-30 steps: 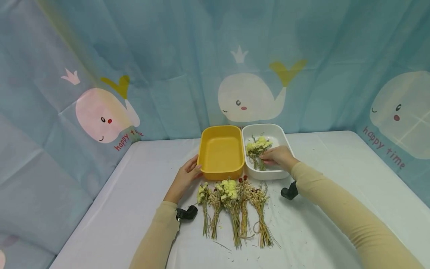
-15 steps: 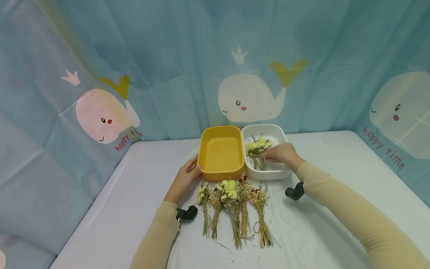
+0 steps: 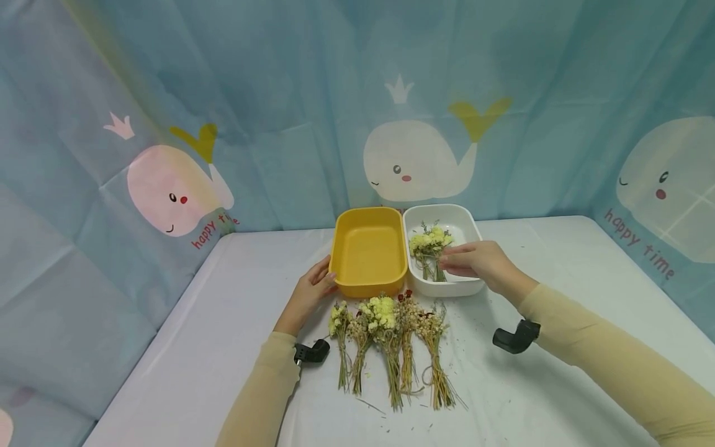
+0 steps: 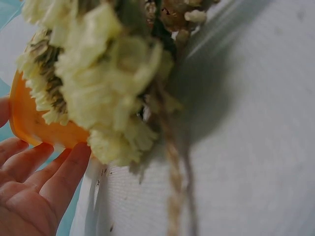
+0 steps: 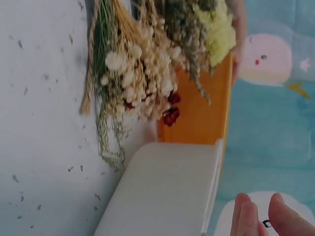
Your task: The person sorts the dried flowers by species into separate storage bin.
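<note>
My left hand (image 3: 308, 294) rests against the near left corner of a yellow tray (image 3: 335, 264). In the left wrist view, its fairly straight fingers (image 4: 64, 182) touch the tray's outer wall. My right hand (image 3: 481, 261) hovers over the near right part of a white tray (image 3: 475, 230), holding nothing. The right wrist view shows its thumb (image 5: 290, 219) and fingers apart. Inside the white tray lie yellow dried flowers (image 3: 430, 242), stems toward me, with the right fingertips just right of those stems.
In front of the trays several dried flower bunches (image 3: 382, 316) lie in a row, tied with twine, stems toward me. Small plant bits are scattered on the white cloth (image 3: 503, 397). A blue whale-print curtain (image 3: 290, 167) hangs right behind the trays.
My right hand has let go of the yellow flowers in the white tray and drawn back to the right. The left hand has stayed at the yellow tray.
</note>
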{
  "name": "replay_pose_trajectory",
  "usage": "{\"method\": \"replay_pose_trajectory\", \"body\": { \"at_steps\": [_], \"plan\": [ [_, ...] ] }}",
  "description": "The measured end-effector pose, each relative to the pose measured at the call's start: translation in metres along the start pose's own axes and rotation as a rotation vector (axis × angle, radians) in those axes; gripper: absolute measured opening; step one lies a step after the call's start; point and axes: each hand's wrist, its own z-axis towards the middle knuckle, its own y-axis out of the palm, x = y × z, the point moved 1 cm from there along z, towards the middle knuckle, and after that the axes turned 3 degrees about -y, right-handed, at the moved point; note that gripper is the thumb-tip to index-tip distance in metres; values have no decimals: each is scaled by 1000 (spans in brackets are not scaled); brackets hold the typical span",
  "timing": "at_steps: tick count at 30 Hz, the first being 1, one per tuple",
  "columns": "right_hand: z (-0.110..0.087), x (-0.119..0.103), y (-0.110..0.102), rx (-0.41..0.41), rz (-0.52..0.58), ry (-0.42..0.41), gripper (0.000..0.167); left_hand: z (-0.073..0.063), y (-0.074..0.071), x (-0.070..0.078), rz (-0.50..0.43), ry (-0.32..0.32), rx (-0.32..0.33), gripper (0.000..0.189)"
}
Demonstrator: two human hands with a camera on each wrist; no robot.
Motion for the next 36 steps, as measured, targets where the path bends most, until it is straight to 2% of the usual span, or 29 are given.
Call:
{"method": "replay_pose_trajectory", "body": {
  "at_steps": [14, 20, 27, 36],
  "plan": [
    [-36, 8, 5, -42, 4, 10, 54, 0, 1, 1, -6, 17, -3, 62],
    [-45, 14, 5, -62, -8, -5, 51, -2, 1, 2, -11, 10, -1, 62],
    [-56, 18, 8, -72, -11, 13, 49, -1, 1, 1, -4, 18, -8, 63],
    [-61, 33, 9, -109, -2, 21, 46, 0, 1, 0, -4, 19, 0, 62]
  ]
}}
